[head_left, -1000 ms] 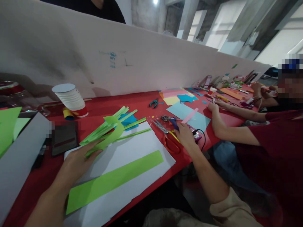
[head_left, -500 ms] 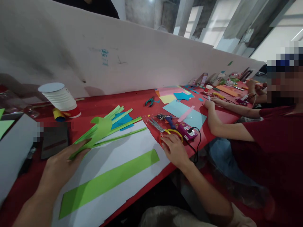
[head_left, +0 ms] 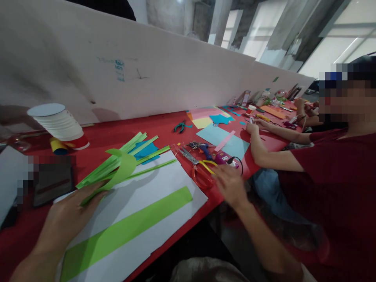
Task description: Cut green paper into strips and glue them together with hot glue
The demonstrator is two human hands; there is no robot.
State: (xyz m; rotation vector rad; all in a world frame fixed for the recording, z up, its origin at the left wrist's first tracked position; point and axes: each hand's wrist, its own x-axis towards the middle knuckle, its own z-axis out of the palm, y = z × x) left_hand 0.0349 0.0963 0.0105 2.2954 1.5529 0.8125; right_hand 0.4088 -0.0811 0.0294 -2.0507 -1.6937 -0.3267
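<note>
My left hand [head_left: 79, 211] is closed on a curled green paper strip [head_left: 126, 168], its thumb and fingers pinching the lower end. Beneath it lies a white sheet [head_left: 164, 231] with a flat, wide green strip [head_left: 129, 231] across it. A bundle of narrow green strips [head_left: 102, 166] rests just beyond the hand. On the right, my right hand [head_left: 232, 184], a little blurred, hovers with fingers apart beside a pair of scissors [head_left: 190, 157]. The scissors lie on the red table with yellow and orange handles spread; whether a fingertip touches the yellow one I cannot tell.
Past the scissors are a blue glue gun [head_left: 205, 150], a purple power socket [head_left: 221, 158] with a cable, and light-blue paper [head_left: 205, 136]. Small pliers [head_left: 179, 126] lie farther back. Stacked paper cups [head_left: 60, 125] stand left. A co-worker's arm [head_left: 273, 158] rests at right.
My right hand has moved off the scissors' handles to the right, and the handles now show fully. The left hand still holds the curled strip. The view has shifted slightly right.
</note>
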